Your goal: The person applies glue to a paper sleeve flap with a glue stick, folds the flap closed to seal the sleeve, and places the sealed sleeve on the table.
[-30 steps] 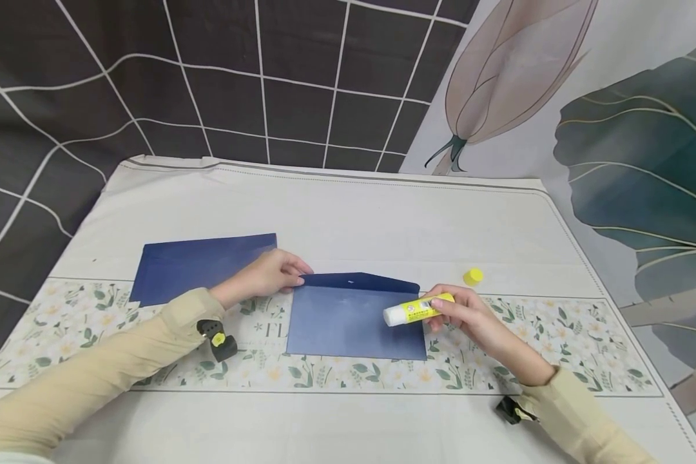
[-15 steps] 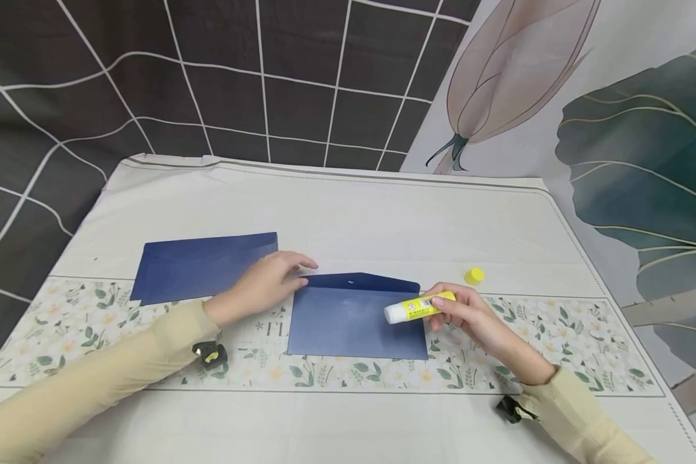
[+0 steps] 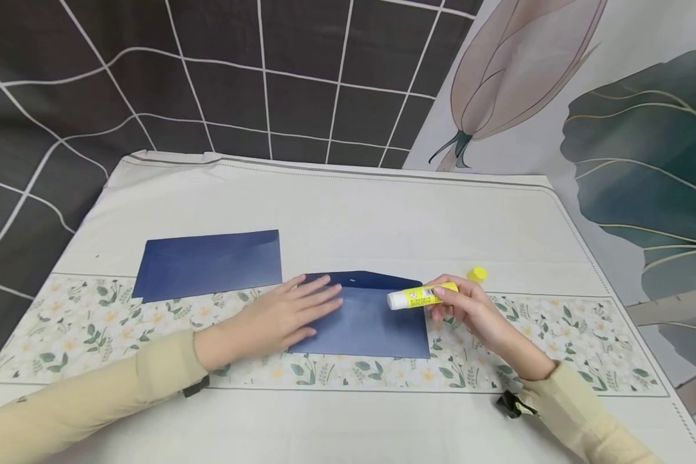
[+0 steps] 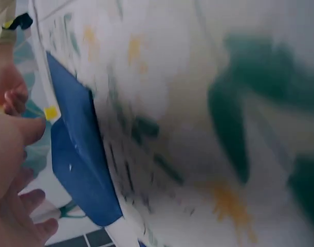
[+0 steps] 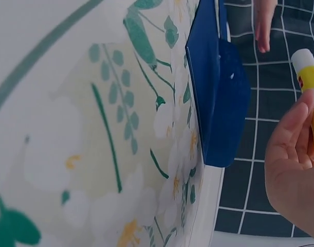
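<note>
A dark blue envelope lies in front of me with its flap unfolded toward the back and a small whitish mark on it. My left hand spreads straight fingers over the envelope's left side, holding nothing. In the left wrist view that hand hangs above the cloth beside the envelope. My right hand grips a yellow glue stick, its white end pointing left above the envelope's right part. The right wrist view shows the glue stick between thumb and fingers, apart from the envelope.
More blue envelopes, overlapping, lie at the back left. A yellow cap sits on the tablecloth behind my right hand. A dark grid-patterned curtain hangs behind the table.
My left hand has let go of the envelope's upper left corner and moved right and nearer, over the envelope with fingers spread. The right hand with the glue stick has barely moved.
</note>
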Tool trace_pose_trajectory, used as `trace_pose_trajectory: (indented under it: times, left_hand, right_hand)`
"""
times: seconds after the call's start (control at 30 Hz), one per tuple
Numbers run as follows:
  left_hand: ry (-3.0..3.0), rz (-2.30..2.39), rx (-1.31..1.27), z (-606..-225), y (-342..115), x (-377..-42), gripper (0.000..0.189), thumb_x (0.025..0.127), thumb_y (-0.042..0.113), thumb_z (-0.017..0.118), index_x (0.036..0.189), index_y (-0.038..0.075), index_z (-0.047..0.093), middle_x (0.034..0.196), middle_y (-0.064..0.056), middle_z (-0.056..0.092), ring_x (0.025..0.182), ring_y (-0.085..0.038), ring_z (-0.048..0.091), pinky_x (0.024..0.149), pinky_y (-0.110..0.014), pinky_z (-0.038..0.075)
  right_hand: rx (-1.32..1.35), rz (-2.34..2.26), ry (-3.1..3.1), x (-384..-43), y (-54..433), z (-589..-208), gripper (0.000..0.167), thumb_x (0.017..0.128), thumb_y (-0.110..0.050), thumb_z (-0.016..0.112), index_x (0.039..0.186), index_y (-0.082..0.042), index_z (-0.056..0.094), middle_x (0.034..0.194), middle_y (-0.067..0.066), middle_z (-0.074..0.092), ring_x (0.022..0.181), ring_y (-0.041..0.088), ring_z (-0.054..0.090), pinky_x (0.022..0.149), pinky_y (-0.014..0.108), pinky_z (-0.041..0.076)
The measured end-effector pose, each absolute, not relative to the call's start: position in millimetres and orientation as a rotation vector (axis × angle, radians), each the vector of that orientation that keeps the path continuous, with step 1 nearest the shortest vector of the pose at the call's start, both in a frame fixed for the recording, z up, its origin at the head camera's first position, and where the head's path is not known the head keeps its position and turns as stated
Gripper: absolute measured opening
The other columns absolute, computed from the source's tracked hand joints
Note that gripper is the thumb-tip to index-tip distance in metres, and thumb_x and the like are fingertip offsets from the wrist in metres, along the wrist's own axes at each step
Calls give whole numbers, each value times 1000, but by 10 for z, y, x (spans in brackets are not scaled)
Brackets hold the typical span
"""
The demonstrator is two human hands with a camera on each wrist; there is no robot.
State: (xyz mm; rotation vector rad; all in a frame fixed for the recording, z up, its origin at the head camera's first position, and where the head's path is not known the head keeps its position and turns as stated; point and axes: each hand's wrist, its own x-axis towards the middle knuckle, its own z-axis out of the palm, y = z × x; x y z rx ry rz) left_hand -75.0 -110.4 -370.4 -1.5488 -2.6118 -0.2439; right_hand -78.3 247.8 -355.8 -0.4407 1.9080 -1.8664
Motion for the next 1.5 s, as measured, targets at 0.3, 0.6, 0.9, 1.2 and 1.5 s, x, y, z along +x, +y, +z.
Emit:
trace_pose_trajectory:
  times: [0.3, 0.6, 0.9, 1.2, 1.5]
  left_hand:
    - [-2581, -33, -1831, -3820, -1064, -636, 59, 97, 43, 49, 148, 16, 39, 155, -2, 35, 144, -27, 32, 113, -49, 33]
    - [-2552, 6, -1894, -3838, -1069, -603, 55, 99, 45, 43, 147, 18, 40, 155, -1, 37, 143, -26, 33, 112, -48, 36]
    - [-2595, -61, -1918, -3856, -1085, -605, 52, 101, 44, 40, 147, 19, 41, 155, -1, 36, 144, -28, 30, 113, -49, 34]
    - [-2615, -80, -1920, -3860, -1085, -600, 52, 101, 43, 39, 148, 19, 40, 155, 0, 35, 145, -27, 29, 113, -50, 33]
    - [-2638, -90, -1916, -3864, -1076, -595, 54, 101, 46, 39, 147, 19, 40, 155, 0, 35, 145, -28, 29, 113, -50, 33]
  right_hand:
    - [-308, -1763, 2175, -800, 2421, -3529, 16, 100, -14, 49, 103, -17, 64, 80, 2, 67, 67, 12, 61, 65, 27, 53]
    - [-359, -1601, 2378, -804, 2366, -3503, 21, 95, -11, 57, 110, 3, 60, 83, 10, 67, 66, 18, 63, 63, 30, 55]
    - [-496, -1155, 2747, -815, 2319, -3508, 20, 90, -21, 67, 107, -11, 65, 80, 3, 67, 61, 12, 57, 45, 22, 42]
    - [-822, -782, 3027, -836, 2289, -3531, 17, 88, -19, 67, 102, -10, 64, 83, -1, 69, 57, 2, 54, 49, 18, 45]
    - [-1026, -522, 3123, -903, 2271, -3554, 12, 86, -21, 63, 93, -13, 58, 73, -4, 63, 46, -3, 30, 40, 15, 27]
